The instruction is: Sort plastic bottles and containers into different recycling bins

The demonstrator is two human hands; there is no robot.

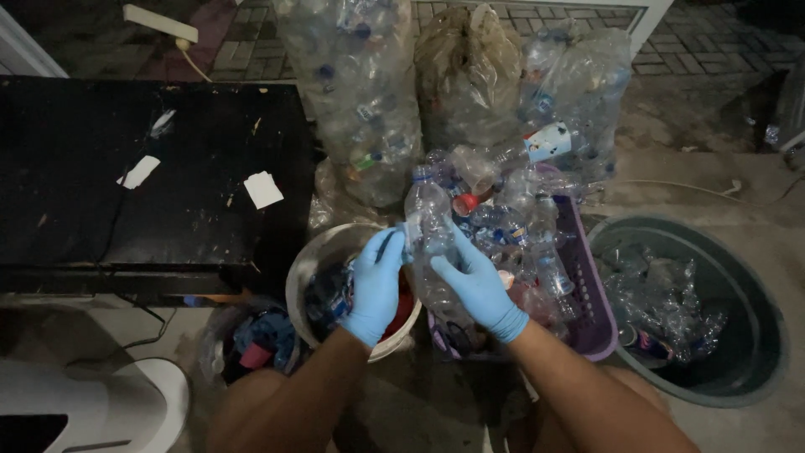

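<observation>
Both my hands wear blue gloves. My right hand (480,287) grips the body of a clear plastic bottle (428,216) with a blue cap, held upright over a purple basket (587,294) heaped with several empty bottles. My left hand (375,285) pinches the bottle's label strip at its left side and also holds a thin dark tool whose kind I cannot tell. Below my left hand stands a white bucket (323,247) with dark scraps and something red inside.
Big clear sacks of bottles (360,92) stand behind the basket. A dark round bin (746,277) with crushed bottles sits at the right. A black table (126,184) with paper scraps fills the left. A small bag of caps (256,340) lies by my left knee.
</observation>
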